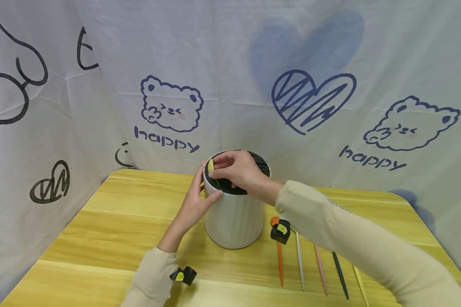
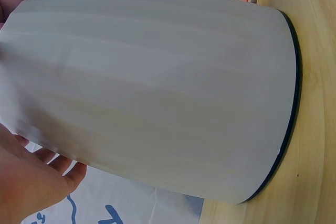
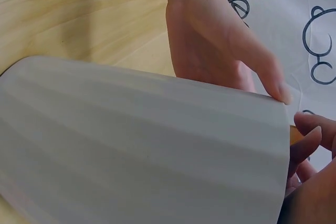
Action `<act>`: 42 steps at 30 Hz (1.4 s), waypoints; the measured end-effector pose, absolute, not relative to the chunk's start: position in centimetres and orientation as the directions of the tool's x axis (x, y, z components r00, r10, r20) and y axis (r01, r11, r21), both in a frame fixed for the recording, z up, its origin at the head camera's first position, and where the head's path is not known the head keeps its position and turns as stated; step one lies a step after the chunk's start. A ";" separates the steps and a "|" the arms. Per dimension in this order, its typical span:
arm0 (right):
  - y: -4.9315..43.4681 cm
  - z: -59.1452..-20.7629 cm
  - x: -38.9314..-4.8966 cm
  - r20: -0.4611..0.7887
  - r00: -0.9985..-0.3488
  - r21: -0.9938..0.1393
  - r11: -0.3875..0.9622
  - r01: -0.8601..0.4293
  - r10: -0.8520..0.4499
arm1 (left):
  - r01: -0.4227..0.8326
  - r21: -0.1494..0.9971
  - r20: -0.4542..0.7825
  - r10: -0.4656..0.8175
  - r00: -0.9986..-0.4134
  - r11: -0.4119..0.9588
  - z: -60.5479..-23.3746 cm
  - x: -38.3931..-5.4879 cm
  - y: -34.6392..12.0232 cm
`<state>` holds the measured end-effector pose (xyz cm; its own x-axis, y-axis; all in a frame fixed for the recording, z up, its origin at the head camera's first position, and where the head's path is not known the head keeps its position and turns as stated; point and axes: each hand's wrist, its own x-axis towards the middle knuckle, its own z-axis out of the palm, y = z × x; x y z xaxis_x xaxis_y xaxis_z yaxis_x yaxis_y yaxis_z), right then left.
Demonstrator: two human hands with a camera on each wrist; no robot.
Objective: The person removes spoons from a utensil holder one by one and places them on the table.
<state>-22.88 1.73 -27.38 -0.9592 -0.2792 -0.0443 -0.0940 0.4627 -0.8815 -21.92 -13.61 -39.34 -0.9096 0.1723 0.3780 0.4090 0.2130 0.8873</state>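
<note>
A white ribbed holder (image 1: 235, 224) with a black top (image 1: 234, 189) stands upright on the table. My left hand (image 1: 194, 204) grips its left side near the top, thumb at the front rim and fingers around behind. Those fingers (image 2: 76, 174) show along the holder's edge in the left wrist view. Over the black top, my right hand (image 1: 241, 170) pinches a slim yellow utensil with a rounded, spoon-like end (image 1: 211, 165). Its lower part goes down at the left of the top. The right wrist view shows only a bit of the yellow utensil (image 3: 295, 135) between fingers and rim.
Right of the holder, slim utensils lie side by side: orange (image 1: 280, 264), white (image 1: 300, 264), pink (image 1: 320, 268), black (image 1: 340, 275) and yellow (image 1: 360, 285). My right sleeve (image 1: 330, 221) passes over their upper ends. A printed cloth (image 1: 230, 64) hangs behind the wooden table (image 1: 111, 221).
</note>
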 end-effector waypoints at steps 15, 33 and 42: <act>1.7 -28.1 -22.8 0.025 -0.974 -0.894 0.432 -0.122 -0.225 | 0.405 0.890 0.375 0.170 -0.911 0.208 -39.3 -21.9 -13.5; 3.5 -26.7 -23.6 0.141 -0.955 -0.920 0.322 -0.224 -0.260 | 0.405 0.890 0.375 0.170 -0.911 0.210 -39.5 -22.0 -13.5; 5.5 -24.4 -23.9 0.232 -0.937 -0.933 0.213 -0.290 -0.260 | 0.399 0.890 0.372 0.155 -0.915 0.223 -39.4 -22.0 -13.2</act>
<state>-23.89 5.52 -24.43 -0.9374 -0.2598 0.2320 -0.2900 0.2132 -0.9330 -22.01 -13.24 -39.38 -0.9154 0.1546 0.3717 0.3988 0.2225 0.8896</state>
